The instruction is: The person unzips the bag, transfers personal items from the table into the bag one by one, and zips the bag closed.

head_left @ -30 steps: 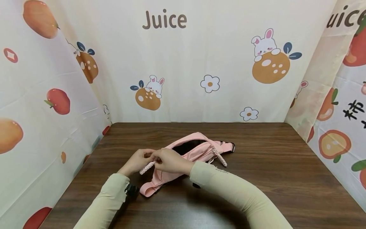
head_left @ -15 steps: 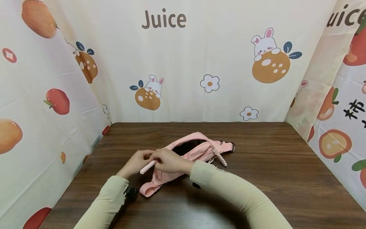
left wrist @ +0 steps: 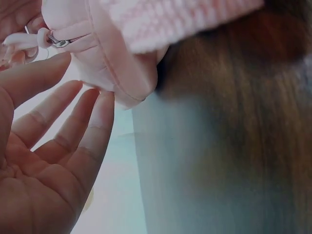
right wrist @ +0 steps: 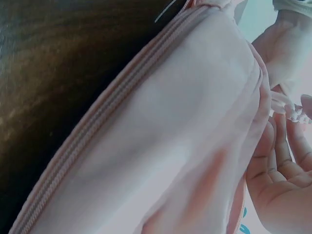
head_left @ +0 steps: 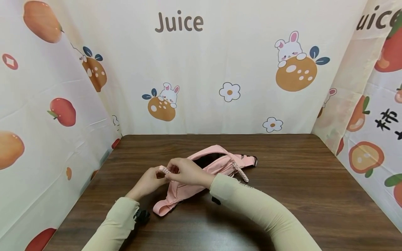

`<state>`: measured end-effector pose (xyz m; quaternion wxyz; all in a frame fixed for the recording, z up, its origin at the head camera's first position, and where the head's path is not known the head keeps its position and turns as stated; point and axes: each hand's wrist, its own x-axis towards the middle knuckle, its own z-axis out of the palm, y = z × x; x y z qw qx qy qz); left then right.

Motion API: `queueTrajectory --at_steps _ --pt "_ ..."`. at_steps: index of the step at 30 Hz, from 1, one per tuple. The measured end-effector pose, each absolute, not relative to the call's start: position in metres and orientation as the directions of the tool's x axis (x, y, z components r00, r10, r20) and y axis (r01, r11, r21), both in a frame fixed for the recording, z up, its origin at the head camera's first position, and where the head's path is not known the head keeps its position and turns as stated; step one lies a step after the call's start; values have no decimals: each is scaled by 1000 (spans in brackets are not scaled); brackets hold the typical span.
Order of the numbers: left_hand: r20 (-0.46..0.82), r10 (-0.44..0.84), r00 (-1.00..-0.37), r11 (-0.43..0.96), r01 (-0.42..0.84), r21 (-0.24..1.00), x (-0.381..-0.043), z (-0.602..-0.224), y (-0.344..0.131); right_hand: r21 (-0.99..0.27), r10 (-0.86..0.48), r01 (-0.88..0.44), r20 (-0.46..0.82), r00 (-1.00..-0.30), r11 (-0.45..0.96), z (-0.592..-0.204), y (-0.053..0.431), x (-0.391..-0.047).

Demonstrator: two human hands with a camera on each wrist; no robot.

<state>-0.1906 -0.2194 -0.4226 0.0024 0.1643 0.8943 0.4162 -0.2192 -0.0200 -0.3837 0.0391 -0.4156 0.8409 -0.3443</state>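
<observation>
A pink waist bag lies slantwise on the table, its upper pocket gaping to a dark lining. My right hand pinches a braided zipper pull at the bag's left end. My left hand is right beside it; in the left wrist view its fairly straight fingers reach the bag's edge close to a small metal zip slider. A second braided pull hangs from the bag's right side. Across the right wrist view runs a long zip on the bag's front.
The brown wooden table has patterned curtains at its back and sides. A pink strap loop sticks out from the bag's lower left, and a dark buckle sits at its right end.
The braided pull, which pointed down and left, now tips up between the hands. My right hand has risen slightly; my left hand has shifted a little down and left. The bag stays in place.
</observation>
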Motion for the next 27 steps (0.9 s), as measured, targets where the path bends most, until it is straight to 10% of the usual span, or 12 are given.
queueTrajectory --at_steps 27 --pt "117 391 -913 569 340 749 -182 -424 -216 -717 -673 -588 228 -704 373 -361 -10 -224"
